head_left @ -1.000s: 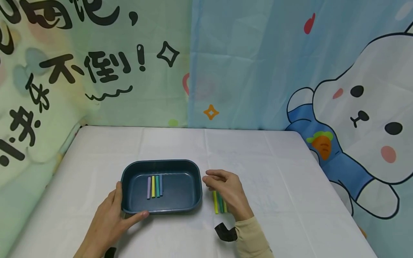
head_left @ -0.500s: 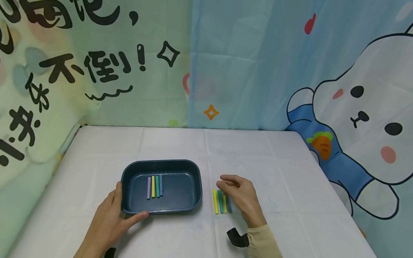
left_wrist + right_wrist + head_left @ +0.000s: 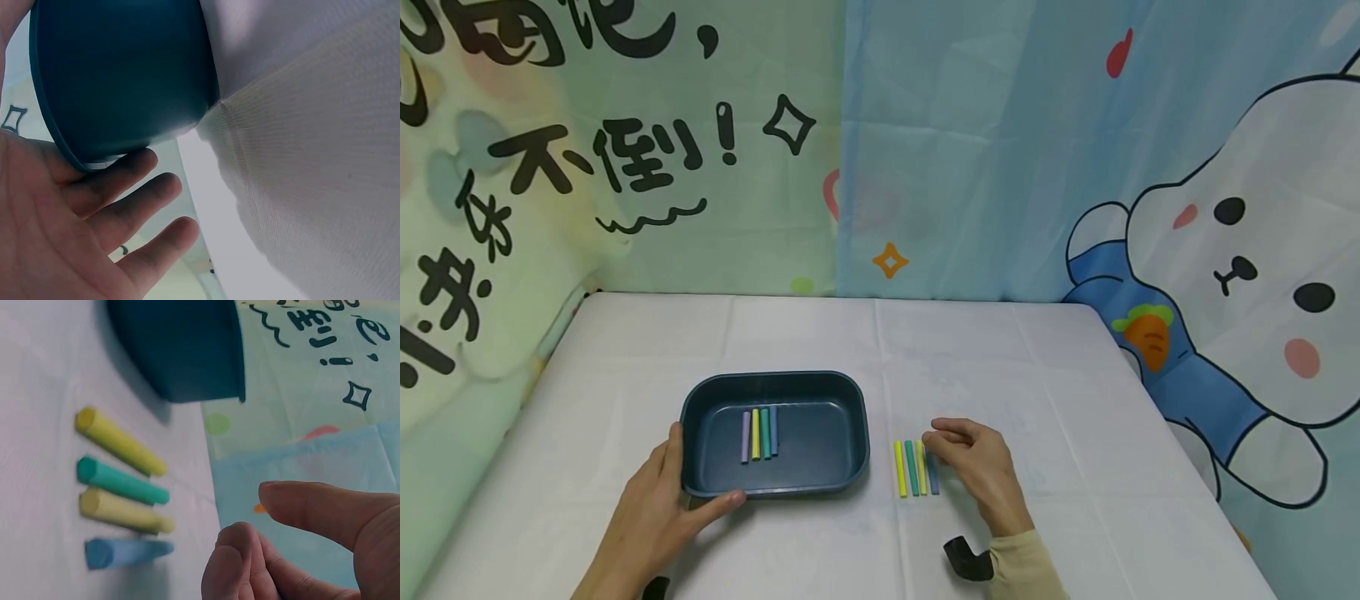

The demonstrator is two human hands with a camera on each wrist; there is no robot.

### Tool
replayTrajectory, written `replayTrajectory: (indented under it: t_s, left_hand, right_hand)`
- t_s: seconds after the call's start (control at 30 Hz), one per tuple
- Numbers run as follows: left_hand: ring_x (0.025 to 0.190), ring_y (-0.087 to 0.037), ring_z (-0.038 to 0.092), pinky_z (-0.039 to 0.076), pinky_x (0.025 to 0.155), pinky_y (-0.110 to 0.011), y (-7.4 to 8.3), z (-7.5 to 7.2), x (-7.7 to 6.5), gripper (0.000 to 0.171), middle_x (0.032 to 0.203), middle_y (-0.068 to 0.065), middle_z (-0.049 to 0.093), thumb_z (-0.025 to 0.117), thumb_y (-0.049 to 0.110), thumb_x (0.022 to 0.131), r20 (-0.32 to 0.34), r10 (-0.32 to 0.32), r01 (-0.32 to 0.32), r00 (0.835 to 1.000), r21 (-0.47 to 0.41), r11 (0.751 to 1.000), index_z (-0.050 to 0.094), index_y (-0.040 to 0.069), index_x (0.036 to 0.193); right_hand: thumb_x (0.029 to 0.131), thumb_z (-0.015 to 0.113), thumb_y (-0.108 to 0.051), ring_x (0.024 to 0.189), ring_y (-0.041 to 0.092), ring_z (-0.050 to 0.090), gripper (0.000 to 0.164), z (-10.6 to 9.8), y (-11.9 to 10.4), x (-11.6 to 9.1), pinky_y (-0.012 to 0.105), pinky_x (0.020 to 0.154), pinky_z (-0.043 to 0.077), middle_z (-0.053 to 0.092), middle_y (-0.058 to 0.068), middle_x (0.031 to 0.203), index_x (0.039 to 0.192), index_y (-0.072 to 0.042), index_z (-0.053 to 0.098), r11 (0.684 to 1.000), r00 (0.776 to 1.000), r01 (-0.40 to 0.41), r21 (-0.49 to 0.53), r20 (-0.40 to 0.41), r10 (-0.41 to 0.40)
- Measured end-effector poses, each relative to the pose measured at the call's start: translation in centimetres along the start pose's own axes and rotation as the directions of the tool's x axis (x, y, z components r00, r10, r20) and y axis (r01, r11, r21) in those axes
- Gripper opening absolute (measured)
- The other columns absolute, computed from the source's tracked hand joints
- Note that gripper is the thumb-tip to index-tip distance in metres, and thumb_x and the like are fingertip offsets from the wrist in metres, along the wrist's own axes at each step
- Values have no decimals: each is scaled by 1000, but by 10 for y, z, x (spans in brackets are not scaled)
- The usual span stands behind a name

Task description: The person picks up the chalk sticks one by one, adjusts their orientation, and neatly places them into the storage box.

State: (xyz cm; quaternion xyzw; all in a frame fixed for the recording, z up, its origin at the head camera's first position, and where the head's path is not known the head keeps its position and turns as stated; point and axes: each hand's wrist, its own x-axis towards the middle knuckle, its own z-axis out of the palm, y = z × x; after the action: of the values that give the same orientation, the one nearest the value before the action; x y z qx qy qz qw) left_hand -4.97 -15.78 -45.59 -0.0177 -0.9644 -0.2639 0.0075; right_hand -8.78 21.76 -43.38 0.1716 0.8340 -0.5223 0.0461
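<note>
A dark blue tray (image 3: 820,471) stands on the white-covered table, with purple (image 3: 746,437), yellow (image 3: 756,435), green (image 3: 765,433) and blue (image 3: 773,431) chalk sticks side by side inside. My left hand (image 3: 651,512) rests at its near left corner, thumb along the front rim and fingers against the left side; the left wrist view shows those fingers spread and fairly straight. To the tray's right lies another chalk row: yellow (image 3: 119,442), green (image 3: 122,481), pale yellow (image 3: 122,511), blue (image 3: 119,552). Over the blue end hovers my right hand (image 3: 981,471), thumb and fingertips apart, holding nothing.
The white tablecloth (image 3: 1075,500) reaches back to a printed curtain (image 3: 970,167) with a bunny and lettering. A black strap piece (image 3: 967,560) sits at the right wrist beside the beige sleeve (image 3: 1028,567).
My right hand has moved right and toward me, away from the tray's right edge to the loose row's right end, uncovering those chalk sticks. The left hand and tray stay put.
</note>
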Motion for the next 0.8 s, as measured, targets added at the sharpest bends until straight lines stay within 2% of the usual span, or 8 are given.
replayTrajectory:
  t_s: [0.2,0.33,0.47,0.8]
  left_hand:
    - [132,-52,44,43,104,-63,0,0,0,132,150,-38,35,71,75,77,11,-14,14,1000,-4,1000,11,-12,157]
    - [133,-52,44,42,104,-63,1,-1,-1,132,151,-38,35,71,75,77,18,-17,17,1000,-5,1000,11,-12,157]
    - [133,-53,44,42,104,-63,0,-1,-1,131,151,-38,34,71,74,78,19,-10,10,1000,-14,1000,11,-12,157]
    - [134,-52,43,42,104,-63,-1,-1,-1,131,152,-38,34,70,75,79,25,-10,11,1000,-22,1000,10,-12,157]
  right_hand:
    - [89,77,-24,90,19,66,41,-2,7,3,33,81,54,71,8,109,124,-4,70,999,1000,-23,-38,-16,22]
    - [89,77,-26,95,20,64,42,-2,11,4,30,79,52,71,7,109,124,-4,71,997,999,-45,-65,-21,43]
    - [89,77,-28,99,21,64,41,-1,15,5,32,82,51,72,5,107,123,-5,71,993,998,-54,-109,-22,52]
    - [86,78,-27,93,19,65,36,1,21,6,40,85,50,73,0,93,113,-4,76,976,999,-3,-215,-32,-4]
